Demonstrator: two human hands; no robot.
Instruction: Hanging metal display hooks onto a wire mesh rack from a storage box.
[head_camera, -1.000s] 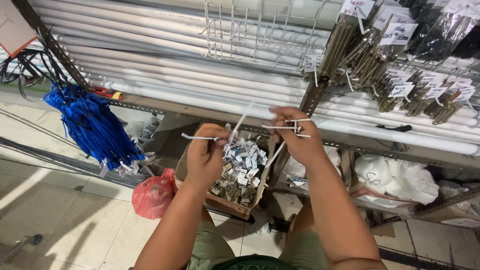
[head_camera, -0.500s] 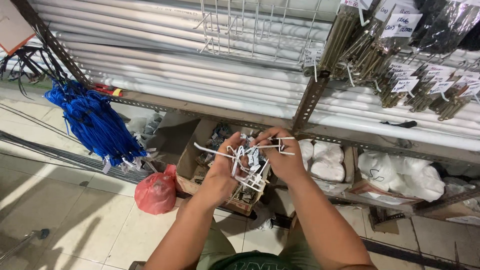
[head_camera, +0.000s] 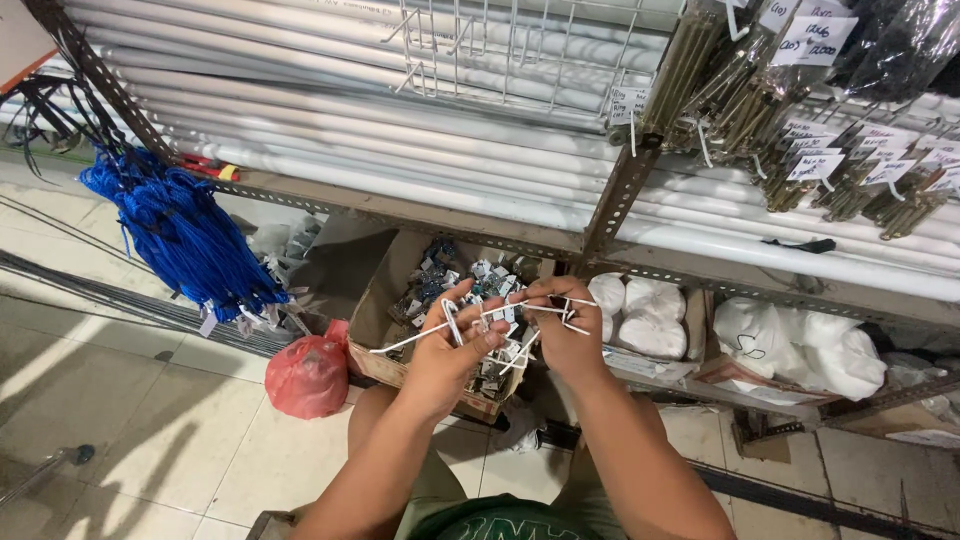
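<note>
Hands meet above a cardboard box (head_camera: 375, 330) of small packaged parts, below a shelf of white tubes (head_camera: 400, 150). Left hand (head_camera: 450, 345) curls its fingers closed around white wire hooks (head_camera: 455, 325); right hand (head_camera: 560, 330) pinches the other end of the bundle between thumb and fingertips. Hooks look light, stiff and springy, likely to tangle; best gripped along the straight shanks. Red bag (head_camera: 310, 375) sits beside the box.

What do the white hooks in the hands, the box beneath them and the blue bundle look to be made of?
White hooks, held by left hand and right hand: thin bent wire, probably white-coated metal. Box: brown cardboard, matte, with soft folded flaps. Blue bundle: cord or rope, likely synthetic, hanging in strands.
</note>
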